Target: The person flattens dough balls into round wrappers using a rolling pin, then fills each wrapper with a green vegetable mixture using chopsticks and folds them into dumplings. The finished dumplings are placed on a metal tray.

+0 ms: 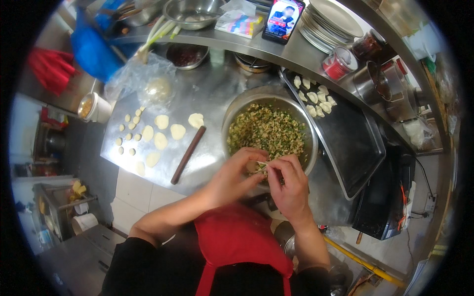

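Both hands are over the near rim of a steel mixing bowl (314, 148) of chopped filling (270, 127) with green bits. Between them is a folded dough wrapper (262, 163), its pale edge showing and the rest hidden by fingers. My left hand (237, 177) cups it from the left, thumb underneath. With thumb and fingertips my right hand (290, 179) pinches its right end. Left of the bowl lies a brown wooden rolling pin (188, 155), near several flat dough rounds (160, 141) and small dough pieces (136, 120).
Several shaped dumplings (319, 98) sit at the far end of a black tray (344, 137) right of the bowl. A plastic bag with dough (157, 90) rests at the back left. The overhead shelf (237, 43) carries plates (329, 26), a phone (283, 20) and a steel bowl (194, 13).
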Tool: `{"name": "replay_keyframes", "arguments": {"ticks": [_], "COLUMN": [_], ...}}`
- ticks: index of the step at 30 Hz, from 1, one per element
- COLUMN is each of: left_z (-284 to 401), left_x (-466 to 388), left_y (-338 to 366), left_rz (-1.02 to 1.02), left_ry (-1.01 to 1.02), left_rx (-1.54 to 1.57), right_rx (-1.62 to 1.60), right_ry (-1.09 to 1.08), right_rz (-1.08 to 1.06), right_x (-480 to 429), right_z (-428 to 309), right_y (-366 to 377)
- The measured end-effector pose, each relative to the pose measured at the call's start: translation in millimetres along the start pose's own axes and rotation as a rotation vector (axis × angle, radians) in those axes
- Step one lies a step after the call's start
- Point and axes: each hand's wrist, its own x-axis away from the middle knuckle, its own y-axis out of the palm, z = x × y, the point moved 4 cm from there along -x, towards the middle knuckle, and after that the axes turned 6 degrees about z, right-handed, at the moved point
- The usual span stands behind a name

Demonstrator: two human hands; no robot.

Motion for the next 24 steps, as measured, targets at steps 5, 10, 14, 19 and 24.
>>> {"name": "replay_keyframes", "arguments": {"ticks": [5,10,14,19,24], "left_z": [3.8,0.0,-12.5,-14.5,-5.2], "left_x": [0.3,2.5,4.1,5.1,2.0], "left_y": [-2.4,-5.1,-2.5,-2.9,-7.2], "left_rz": [0.057,0.039,0.026,-0.009,-0.132], "left_ry": [0.044,0.014,-0.057,-0.048,-0.092], "left_rx": [-0.123,-0.02,0.116,0.166,0.37], "right_rx": [-0.013,-0.061,-0.137,-0.244,-0.546], "right_ry": [-0.02,0.065,0.103,0.127,0.346], "right_rz": [-0.005,-0.008,-0.025,-0.038,-0.073], "right_x": [-0.7,2.5,7.3,16.3,24.0], "right_z": [-1.5,-2.9,2.2,11.7,21.0], "right_y": [0.9,-3.5,-1.6,0.2,3.2]}}
